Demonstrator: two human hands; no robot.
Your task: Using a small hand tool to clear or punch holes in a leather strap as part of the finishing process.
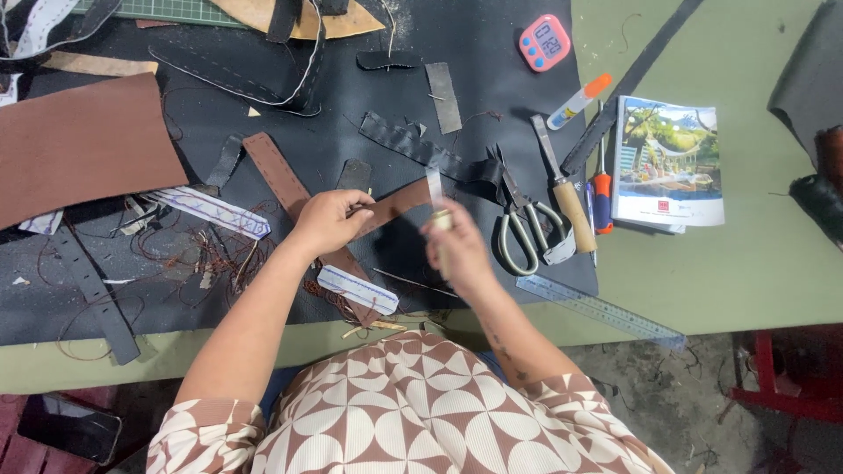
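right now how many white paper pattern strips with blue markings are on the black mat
2: one white paper pattern strip left of the left hand, one below it. More may be hidden under scraps.

Even, fairly bright light falls from above, and shadows are soft and short. The black mat (492,53) gives a faint grey sheen at the far side without hard glare. The right hand (457,250) is smeared by motion blur, while the left hand (329,219) stays sharper. The wide lens bends straight edges near the corners, and fine detail looks slightly soft throughout.
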